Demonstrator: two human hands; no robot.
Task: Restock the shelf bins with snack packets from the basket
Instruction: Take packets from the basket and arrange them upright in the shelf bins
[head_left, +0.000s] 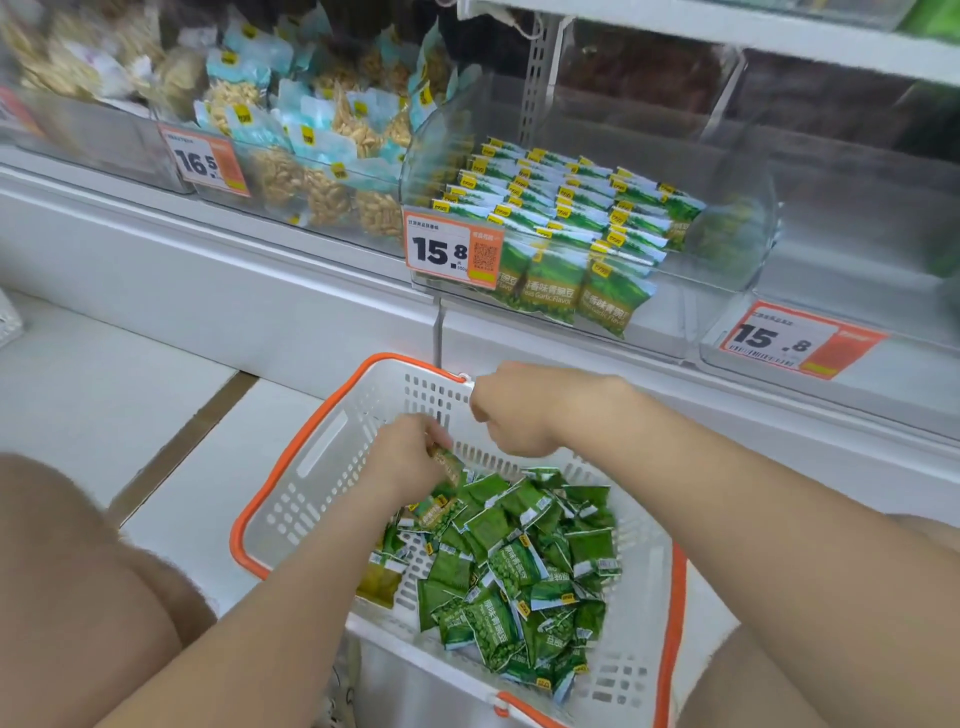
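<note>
A white basket (322, 467) with an orange rim stands on the floor below me, holding several green snack packets (519, 566). My left hand (410, 457) is down inside the basket, its fingers closed on a green packet (448, 464) at the top of the heap. My right hand (511, 410) hovers over the basket's far rim as a closed fist; whether it holds anything is hidden. On the shelf above, a clear bin (727, 249) holds rows of the same green packets (566, 208) standing upright.
A bin of pale blue nut packets (322, 150) sits left of the green bin, and an empty-looking clear bin (857, 270) lies to its right. Orange price tags (452, 249) hang on the bin fronts. My knees flank the basket.
</note>
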